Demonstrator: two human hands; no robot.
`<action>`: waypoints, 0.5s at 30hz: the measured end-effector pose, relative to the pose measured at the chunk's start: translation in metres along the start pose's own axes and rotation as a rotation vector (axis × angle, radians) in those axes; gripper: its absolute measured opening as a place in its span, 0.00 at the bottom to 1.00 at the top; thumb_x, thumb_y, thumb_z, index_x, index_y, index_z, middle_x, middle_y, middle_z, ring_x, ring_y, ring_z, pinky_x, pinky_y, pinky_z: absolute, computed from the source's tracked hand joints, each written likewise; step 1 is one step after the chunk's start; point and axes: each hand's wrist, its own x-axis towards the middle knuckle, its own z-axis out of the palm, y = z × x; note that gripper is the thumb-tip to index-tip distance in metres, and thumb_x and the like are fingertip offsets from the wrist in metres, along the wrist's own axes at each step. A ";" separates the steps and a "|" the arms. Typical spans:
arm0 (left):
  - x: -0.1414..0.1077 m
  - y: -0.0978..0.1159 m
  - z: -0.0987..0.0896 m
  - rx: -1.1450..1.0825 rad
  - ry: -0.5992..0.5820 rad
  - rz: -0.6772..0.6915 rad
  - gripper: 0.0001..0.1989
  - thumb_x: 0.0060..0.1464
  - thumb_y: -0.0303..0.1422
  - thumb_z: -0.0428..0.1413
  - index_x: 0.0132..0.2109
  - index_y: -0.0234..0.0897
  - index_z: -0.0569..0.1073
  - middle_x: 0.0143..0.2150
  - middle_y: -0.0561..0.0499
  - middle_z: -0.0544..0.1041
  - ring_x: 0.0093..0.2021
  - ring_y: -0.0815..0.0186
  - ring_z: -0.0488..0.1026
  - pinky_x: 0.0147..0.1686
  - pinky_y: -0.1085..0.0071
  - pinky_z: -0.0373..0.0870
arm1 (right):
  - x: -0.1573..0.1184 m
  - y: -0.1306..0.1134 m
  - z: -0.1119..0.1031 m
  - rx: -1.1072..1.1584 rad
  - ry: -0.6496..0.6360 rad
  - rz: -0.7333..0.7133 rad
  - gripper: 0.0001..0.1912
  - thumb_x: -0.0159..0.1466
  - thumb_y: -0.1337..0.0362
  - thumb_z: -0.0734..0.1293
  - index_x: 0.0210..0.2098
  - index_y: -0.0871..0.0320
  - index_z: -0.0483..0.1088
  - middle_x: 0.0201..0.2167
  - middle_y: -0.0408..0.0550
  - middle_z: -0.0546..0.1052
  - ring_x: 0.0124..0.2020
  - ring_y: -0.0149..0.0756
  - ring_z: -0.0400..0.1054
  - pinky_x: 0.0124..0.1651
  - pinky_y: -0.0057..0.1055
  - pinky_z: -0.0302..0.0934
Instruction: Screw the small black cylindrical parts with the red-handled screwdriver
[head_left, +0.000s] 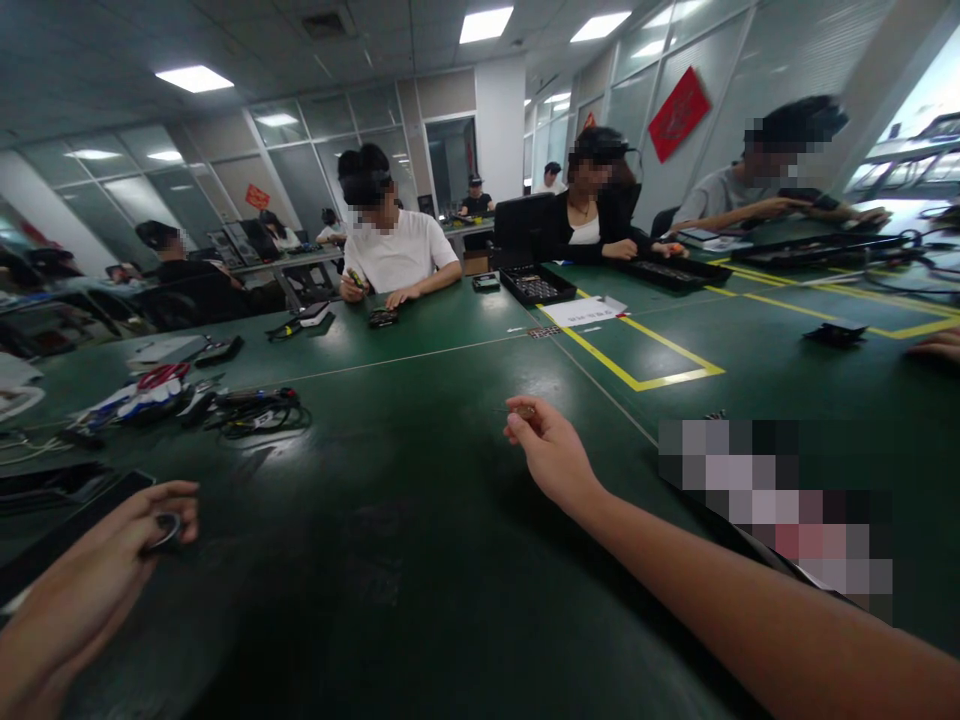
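My left hand (146, 530) is at the lower left, its fingers curled round a small round object (163, 532) with a dark body and a shiny rim. Over the middle of the green table (420, 440), my right hand (551, 450) pinches a small brownish round piece (524, 411) between thumb and fingers. Something thin and faint sticks out leftward from that pinch. The two hands are far apart. A black tray (67, 540) lies behind and beside my left hand, partly hidden by it.
Cables (262, 410) and tools lie at the left. Across the table a person in white (405, 250) handles a small device. Black trays (536, 284), a paper sheet (581, 311) and yellow tape (679, 381) are farther back. A blurred-out item (772, 500) lies beside my right forearm.
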 end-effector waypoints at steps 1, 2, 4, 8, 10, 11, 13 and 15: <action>0.000 0.007 0.011 -0.056 -0.074 0.037 0.14 0.55 0.28 0.47 0.47 0.44 0.70 0.33 0.64 0.73 0.37 0.72 0.70 0.42 0.76 0.67 | 0.000 0.001 0.000 -0.002 -0.004 0.000 0.15 0.67 0.56 0.64 0.49 0.54 0.72 0.34 0.45 0.78 0.37 0.39 0.74 0.43 0.39 0.67; -0.001 0.016 0.023 -0.068 -0.125 0.077 0.14 0.54 0.28 0.48 0.47 0.43 0.70 0.33 0.63 0.73 0.37 0.71 0.69 0.42 0.75 0.66 | 0.000 0.000 0.000 -0.008 -0.006 0.001 0.15 0.67 0.56 0.63 0.50 0.54 0.72 0.33 0.45 0.78 0.36 0.38 0.74 0.43 0.39 0.67; -0.002 0.035 0.049 -0.087 -0.272 0.202 0.15 0.52 0.29 0.49 0.47 0.42 0.71 0.33 0.60 0.73 0.37 0.69 0.69 0.42 0.73 0.65 | -0.001 -0.002 -0.002 -0.031 -0.012 0.006 0.16 0.68 0.54 0.63 0.51 0.54 0.72 0.30 0.43 0.77 0.34 0.38 0.73 0.42 0.38 0.66; -0.008 0.074 0.111 -0.043 -0.516 0.430 0.16 0.48 0.34 0.50 0.43 0.37 0.74 0.34 0.51 0.73 0.38 0.60 0.70 0.40 0.66 0.67 | -0.002 -0.008 -0.005 -0.123 -0.045 -0.009 0.17 0.67 0.48 0.64 0.38 0.54 0.75 0.25 0.41 0.74 0.28 0.37 0.68 0.34 0.35 0.61; -0.014 0.089 0.144 0.009 -0.586 0.539 0.17 0.48 0.34 0.50 0.46 0.37 0.73 0.39 0.49 0.74 0.41 0.58 0.71 0.42 0.65 0.68 | -0.003 -0.009 -0.006 -0.167 -0.051 -0.028 0.19 0.67 0.46 0.64 0.31 0.54 0.73 0.24 0.41 0.73 0.26 0.36 0.66 0.31 0.34 0.57; -0.017 0.094 0.161 0.049 -0.602 0.585 0.19 0.47 0.31 0.51 0.48 0.37 0.73 0.41 0.49 0.74 0.41 0.59 0.71 0.43 0.65 0.68 | -0.003 -0.010 -0.006 -0.177 -0.048 -0.036 0.20 0.67 0.45 0.64 0.29 0.54 0.72 0.24 0.41 0.72 0.26 0.36 0.66 0.31 0.34 0.57; -0.022 0.099 0.194 0.094 -0.553 0.657 0.23 0.45 0.24 0.52 0.51 0.37 0.70 0.45 0.48 0.74 0.44 0.60 0.72 0.47 0.65 0.69 | -0.003 -0.010 -0.006 -0.174 -0.039 -0.043 0.19 0.67 0.47 0.64 0.28 0.54 0.70 0.24 0.41 0.72 0.27 0.36 0.66 0.32 0.35 0.58; -0.027 0.097 0.223 0.121 -0.484 0.685 0.22 0.48 0.20 0.52 0.51 0.36 0.69 0.47 0.46 0.74 0.46 0.60 0.72 0.49 0.63 0.69 | -0.003 -0.009 -0.006 -0.149 -0.024 -0.043 0.17 0.68 0.49 0.63 0.30 0.54 0.71 0.25 0.42 0.73 0.28 0.37 0.67 0.34 0.35 0.59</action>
